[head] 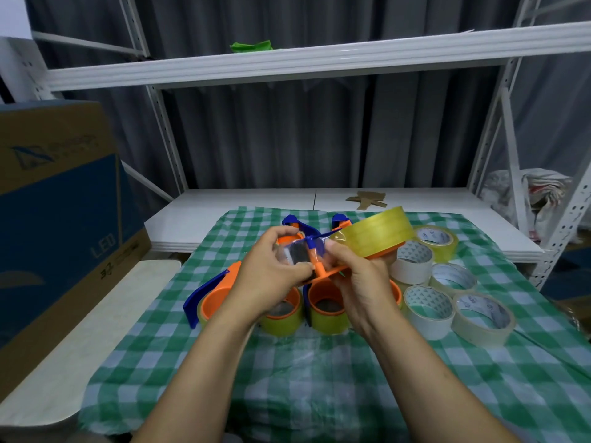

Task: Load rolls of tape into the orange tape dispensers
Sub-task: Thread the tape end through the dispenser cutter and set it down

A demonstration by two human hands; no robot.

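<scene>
**Threading the tape on a dispenser held in mid-air**

The orange dispenser [323, 273] is held above the middle of the checked cloth [319, 378], a yellow tape roll [374, 233] already seated on its hub at the far right; the left hand [271, 276] pinches its front end by the black roller, fingers curled; the right hand [358, 282] grips the frame from below. My guess is the tape's end is being led over the roller; next it must be pulled taut to the cutter. Beneath lie loaded dispensers [326, 311]; spare rolls [428, 311] sit to the right; a cardboard box [57, 219] stands left.
</scene>
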